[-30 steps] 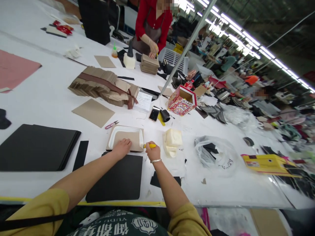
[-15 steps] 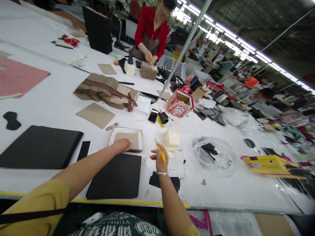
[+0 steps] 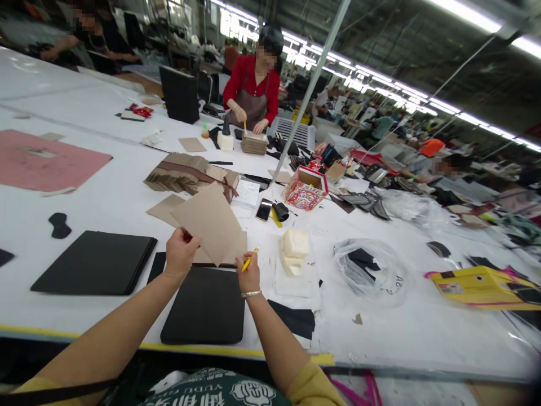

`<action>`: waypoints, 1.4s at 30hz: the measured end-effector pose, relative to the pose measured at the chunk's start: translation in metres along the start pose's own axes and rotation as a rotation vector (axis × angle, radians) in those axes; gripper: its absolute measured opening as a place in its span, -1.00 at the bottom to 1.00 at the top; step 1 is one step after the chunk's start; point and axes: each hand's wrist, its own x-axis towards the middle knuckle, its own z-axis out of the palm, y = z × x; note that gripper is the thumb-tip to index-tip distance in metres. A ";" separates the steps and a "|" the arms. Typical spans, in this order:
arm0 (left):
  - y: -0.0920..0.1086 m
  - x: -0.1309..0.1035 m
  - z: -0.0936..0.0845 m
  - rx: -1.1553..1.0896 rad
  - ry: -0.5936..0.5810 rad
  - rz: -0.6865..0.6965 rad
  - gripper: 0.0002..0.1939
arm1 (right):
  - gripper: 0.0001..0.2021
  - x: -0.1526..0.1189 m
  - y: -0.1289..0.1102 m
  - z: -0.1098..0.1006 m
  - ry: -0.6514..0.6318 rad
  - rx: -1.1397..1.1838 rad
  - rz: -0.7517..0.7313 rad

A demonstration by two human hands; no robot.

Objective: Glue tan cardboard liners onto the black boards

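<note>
My left hand [image 3: 181, 252] pinches the lower left edge of a tan cardboard sheet [image 3: 209, 220], which is raised and tilted above the table. Under it lies a stack of similar cardboard [image 3: 239, 245], mostly hidden by the raised sheet. My right hand [image 3: 249, 273] is closed round a yellow-handled brush [image 3: 247, 263], just at the stack's right corner. Closer to me lies a black panel [image 3: 203, 310]. To the right stands a cream-coloured glue container [image 3: 295, 248].
A stack of black panels [image 3: 97, 262] lies at the left, and bundled cardboard [image 3: 186, 175] farther back. A phone [image 3: 264, 209], a patterned box [image 3: 306, 189], a plastic bag [image 3: 363, 270] and a yellow box file [image 3: 477, 287] are around. Across the table a co-worker [image 3: 253, 90] handles cardboard.
My left hand has lifted a cardboard sheet off the white-edged stack and moved left with it. The brush in my right hand has come left, to the stack. The view has shifted.
</note>
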 end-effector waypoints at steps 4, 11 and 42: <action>0.005 -0.033 0.001 -0.437 -0.043 -0.176 -0.63 | -0.72 -0.001 -0.003 0.008 0.075 0.168 0.056; -0.002 -0.052 -0.033 -0.512 -0.090 -0.242 -0.65 | -0.67 -0.021 -0.003 -0.025 0.016 0.405 0.011; -0.145 -0.090 -0.109 0.446 -0.258 -0.504 -0.70 | -0.77 -0.087 0.093 -0.028 -0.093 -0.476 0.001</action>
